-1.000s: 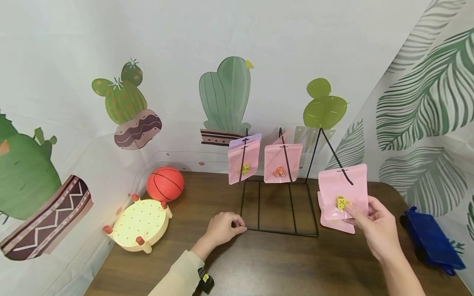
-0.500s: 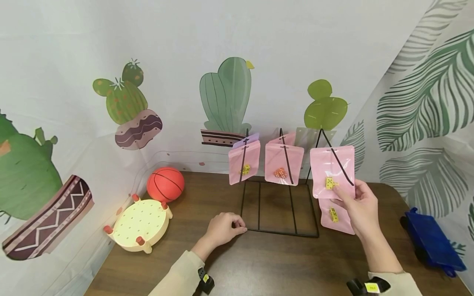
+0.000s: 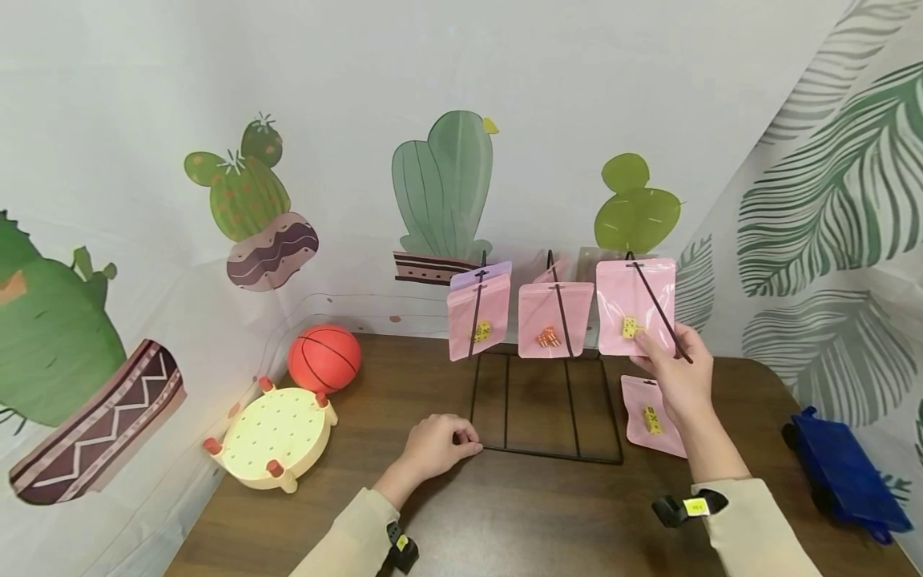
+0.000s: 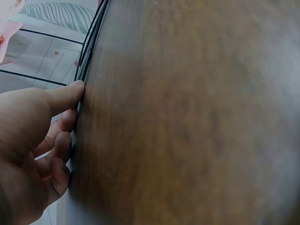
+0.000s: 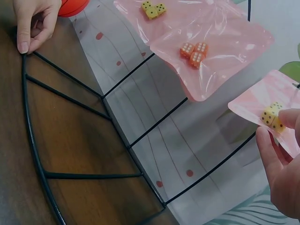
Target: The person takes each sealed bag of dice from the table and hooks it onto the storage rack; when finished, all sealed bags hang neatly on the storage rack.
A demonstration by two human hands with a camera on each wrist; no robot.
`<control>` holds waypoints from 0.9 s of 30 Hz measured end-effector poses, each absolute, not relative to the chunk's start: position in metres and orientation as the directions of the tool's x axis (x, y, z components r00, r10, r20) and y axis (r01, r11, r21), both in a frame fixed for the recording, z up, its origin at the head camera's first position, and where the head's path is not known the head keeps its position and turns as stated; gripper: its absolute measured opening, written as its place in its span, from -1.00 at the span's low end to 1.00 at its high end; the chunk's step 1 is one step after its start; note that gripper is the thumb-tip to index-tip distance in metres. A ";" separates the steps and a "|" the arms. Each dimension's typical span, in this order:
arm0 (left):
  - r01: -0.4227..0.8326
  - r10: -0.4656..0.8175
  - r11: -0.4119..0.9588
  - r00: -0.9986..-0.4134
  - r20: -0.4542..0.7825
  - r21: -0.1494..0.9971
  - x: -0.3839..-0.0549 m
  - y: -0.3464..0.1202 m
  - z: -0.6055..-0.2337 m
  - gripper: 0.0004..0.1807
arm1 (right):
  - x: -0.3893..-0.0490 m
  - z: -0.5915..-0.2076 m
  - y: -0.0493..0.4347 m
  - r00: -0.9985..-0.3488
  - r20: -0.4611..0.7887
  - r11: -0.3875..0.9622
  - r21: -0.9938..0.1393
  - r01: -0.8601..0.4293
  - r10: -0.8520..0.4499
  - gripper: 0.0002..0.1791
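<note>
My right hand (image 3: 681,373) pinches the lower part of a pink zip bag (image 3: 613,280) with yellow dice in it. The bag is on the right prong of a black wire display rack (image 3: 548,457), far back along it. My left hand (image 3: 437,445) pinches the front left corner of the rack's base between thumb and fingers; the left wrist view shows the thumb (image 4: 70,97) on the wire. On the middle prong hangs a pink bag of orange dice (image 5: 197,54). The left prong holds a pink bag with yellow dice (image 3: 481,330), with a purple bag (image 3: 461,279) behind it.
Another pink bag of yellow dice (image 3: 652,421) lies on the brown table (image 3: 548,521) beside the rack's right side. A red ball (image 3: 324,358) and a cream pegged disc (image 3: 276,437) stand left. A blue cart (image 3: 847,473) stands at the right edge.
My right hand has slid the pink bag back and up along the right prong, uncovering the bag on the table. My left hand has stayed at the rack's corner.
</note>
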State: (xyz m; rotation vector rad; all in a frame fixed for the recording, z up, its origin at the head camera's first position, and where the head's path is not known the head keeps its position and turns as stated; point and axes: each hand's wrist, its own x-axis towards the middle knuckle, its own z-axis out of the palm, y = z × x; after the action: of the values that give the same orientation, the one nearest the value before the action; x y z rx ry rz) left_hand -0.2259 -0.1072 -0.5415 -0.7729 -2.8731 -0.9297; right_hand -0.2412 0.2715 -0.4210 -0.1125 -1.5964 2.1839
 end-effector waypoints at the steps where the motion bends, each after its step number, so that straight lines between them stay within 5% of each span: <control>1: 0.463 0.449 0.700 -0.877 0.169 0.544 -0.226 -0.107 -0.542 -0.91 | -0.243 -0.422 0.272 -0.906 0.176 -0.254 -0.924 -0.288 0.385 -0.64; 27: 0.471 0.450 0.693 -0.874 0.183 0.546 -0.227 -0.108 -0.542 -0.92 | -0.228 -0.476 0.314 -0.901 0.050 -0.053 -0.995 -0.081 0.432 -0.87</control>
State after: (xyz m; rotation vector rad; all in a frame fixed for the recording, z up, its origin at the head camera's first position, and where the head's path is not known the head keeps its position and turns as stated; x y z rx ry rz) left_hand -0.2269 -0.1076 -0.5420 -0.7772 -2.8578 -0.9366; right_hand -0.2282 0.3144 -0.4763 -0.3731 -1.8769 2.0168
